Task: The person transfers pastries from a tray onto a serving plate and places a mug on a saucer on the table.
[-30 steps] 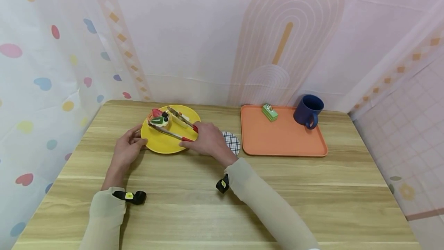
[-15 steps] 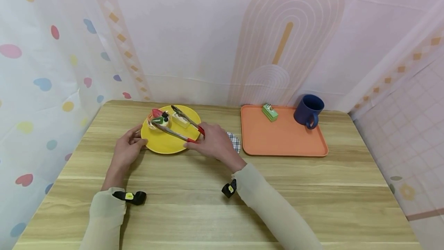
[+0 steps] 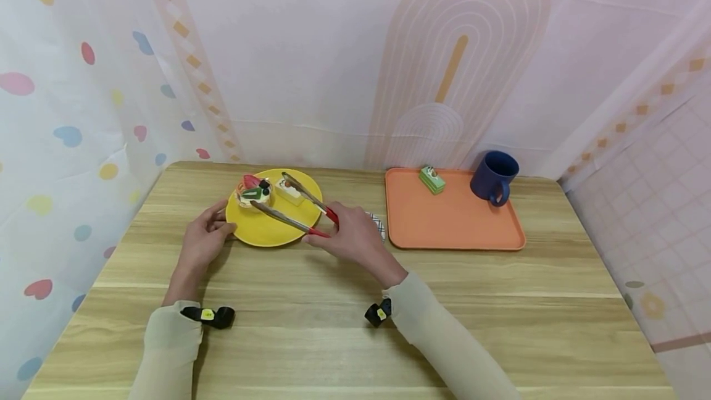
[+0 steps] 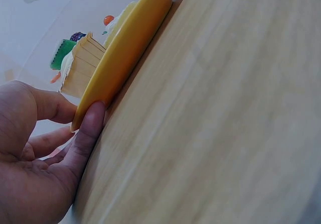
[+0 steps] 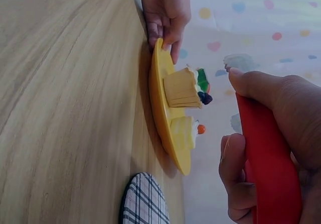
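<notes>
Red-handled metal tongs drawn back, right hand fingers clamped on; left hand fingers pinch yellow round plate between. Retreat step, seemingly; next calls for lifting clear.

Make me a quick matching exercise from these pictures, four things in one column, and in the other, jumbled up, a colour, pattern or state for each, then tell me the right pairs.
Things:
1. Tongs
2. Mug
3. Plate
4. Coaster

Descriptions:
A. Dark blue
B. Checked pattern
C. Gripped by the right hand
D. Rim pinched by the left hand

Pairs: 1-C, 2-A, 3-D, 4-B
</notes>
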### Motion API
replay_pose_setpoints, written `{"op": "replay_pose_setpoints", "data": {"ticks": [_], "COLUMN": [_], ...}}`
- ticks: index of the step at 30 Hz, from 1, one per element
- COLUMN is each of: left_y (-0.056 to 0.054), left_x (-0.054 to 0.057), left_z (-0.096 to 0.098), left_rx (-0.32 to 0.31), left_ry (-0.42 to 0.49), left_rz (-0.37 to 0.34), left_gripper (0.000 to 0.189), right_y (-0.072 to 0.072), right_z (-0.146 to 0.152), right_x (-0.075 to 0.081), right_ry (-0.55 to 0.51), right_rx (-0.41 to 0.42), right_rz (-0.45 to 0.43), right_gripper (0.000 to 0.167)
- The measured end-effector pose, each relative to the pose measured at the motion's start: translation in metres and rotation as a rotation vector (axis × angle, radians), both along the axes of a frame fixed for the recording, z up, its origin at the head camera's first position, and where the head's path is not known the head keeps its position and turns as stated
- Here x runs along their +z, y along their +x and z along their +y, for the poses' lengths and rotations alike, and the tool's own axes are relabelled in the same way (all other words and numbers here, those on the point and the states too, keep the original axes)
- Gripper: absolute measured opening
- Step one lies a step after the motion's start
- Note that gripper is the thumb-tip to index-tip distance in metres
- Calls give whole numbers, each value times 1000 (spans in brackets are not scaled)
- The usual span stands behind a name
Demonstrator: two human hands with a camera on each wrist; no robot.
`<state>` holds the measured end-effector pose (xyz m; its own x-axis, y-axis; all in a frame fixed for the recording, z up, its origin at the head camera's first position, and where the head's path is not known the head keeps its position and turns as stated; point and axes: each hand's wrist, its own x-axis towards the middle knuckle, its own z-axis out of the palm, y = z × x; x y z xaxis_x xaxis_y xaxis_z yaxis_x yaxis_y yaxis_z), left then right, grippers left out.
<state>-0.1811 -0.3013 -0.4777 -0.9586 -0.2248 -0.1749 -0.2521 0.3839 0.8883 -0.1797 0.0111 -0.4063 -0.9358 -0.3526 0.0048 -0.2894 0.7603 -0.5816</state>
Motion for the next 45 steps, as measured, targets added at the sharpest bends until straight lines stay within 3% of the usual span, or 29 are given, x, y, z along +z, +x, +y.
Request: {"op": "replay_pose_setpoints", "data": {"ticks": [20,25,45], "left_y": [1,1,1], "left_x": [2,0,-2], "left_z": [0,-1,0], "left_rx": [-6,-6,-4], "left_ry": [15,19,21], "left_rz": [30,19,25], "left_gripper": [63,63,62], "right_y": [10,8,3], "right_z": [33,42,79], "right_x": [5,6,14], "right_ry": [-113,-116,-143], "right_rx": [-54,-83,-185], "right_rz": [32,52,60], "right_gripper": [58,51,50]}}
